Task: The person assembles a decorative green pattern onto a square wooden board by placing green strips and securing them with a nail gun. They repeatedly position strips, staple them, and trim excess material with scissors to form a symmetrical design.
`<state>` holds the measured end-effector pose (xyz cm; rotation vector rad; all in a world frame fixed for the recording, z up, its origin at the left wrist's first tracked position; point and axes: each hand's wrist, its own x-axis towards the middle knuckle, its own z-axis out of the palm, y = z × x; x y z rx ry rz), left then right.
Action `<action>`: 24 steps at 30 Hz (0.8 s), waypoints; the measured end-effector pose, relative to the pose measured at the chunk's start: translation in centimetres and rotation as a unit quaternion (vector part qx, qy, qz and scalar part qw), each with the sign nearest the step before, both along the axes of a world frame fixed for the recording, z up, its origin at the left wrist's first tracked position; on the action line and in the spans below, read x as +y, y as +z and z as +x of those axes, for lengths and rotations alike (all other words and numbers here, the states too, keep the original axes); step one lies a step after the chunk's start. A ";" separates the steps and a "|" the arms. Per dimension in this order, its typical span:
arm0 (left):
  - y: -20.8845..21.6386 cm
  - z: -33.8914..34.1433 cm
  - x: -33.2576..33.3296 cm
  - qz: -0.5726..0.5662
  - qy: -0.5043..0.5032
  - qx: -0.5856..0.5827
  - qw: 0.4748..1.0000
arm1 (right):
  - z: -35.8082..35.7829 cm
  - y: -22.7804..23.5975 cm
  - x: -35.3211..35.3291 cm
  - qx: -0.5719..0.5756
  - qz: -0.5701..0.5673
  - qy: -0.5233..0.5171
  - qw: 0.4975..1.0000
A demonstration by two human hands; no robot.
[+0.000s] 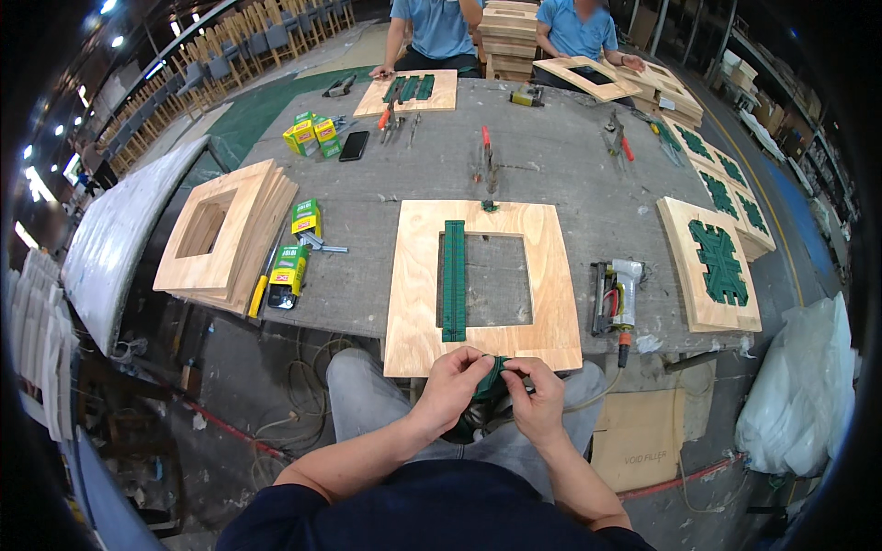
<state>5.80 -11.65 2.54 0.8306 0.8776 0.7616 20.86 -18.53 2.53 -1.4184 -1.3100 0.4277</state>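
My left hand [450, 390] and my right hand [537, 395] are close together over my lap, at the near edge of a wooden frame. Between them they pinch a dark green webbing strap [490, 378], its lower part hanging below the fingers. The pale wooden frame [413, 275] has a rectangular opening and juts over the table's near edge. Along the opening's left side a green strap [454, 280] runs from the far rail to the near rail. A small green scrap [490, 206] lies at the frame's far edge.
A staple gun [625, 292] with a hose lies right of the frame. Left are stacked frames [223, 241] and yellow-green boxes [289, 264] with staples. At right, webbed frames [717, 262] are piled. Pliers [485, 151] and a phone [354, 145] lie farther off. Two co-workers [432, 32] sit opposite.
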 end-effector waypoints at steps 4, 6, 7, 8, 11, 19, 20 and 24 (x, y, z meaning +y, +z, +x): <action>-0.7 -0.4 0.6 -0.039 -0.055 0.010 0.998 | 0.1 0.2 0.0 -0.024 -0.003 -0.010 1.000; -0.9 -0.4 0.6 -0.054 -0.061 0.007 0.997 | 0.3 -0.1 0.0 -0.039 0.008 -0.007 0.999; -1.0 -0.3 0.5 -0.024 -0.048 0.013 0.998 | 0.5 -0.2 0.0 -0.046 0.014 -0.005 0.999; -1.0 0.0 0.2 0.005 -0.036 0.019 0.999 | 0.6 -0.3 -0.1 -0.049 0.013 -0.007 0.999; -0.8 0.6 -0.8 0.167 -0.008 0.075 0.983 | 1.0 -0.3 0.0 -0.052 0.007 -0.013 0.999; 0.2 1.2 0.1 0.552 0.018 0.250 0.796 | 2.3 -0.6 0.1 -0.094 0.011 -0.027 0.995; 0.1 1.4 0.4 0.556 0.013 0.247 0.793 | 2.5 -0.5 0.2 -0.091 0.014 -0.022 0.996; -0.1 2.2 1.6 0.562 -0.004 0.233 0.793 | 3.4 -0.2 0.8 -0.083 0.019 -0.009 0.996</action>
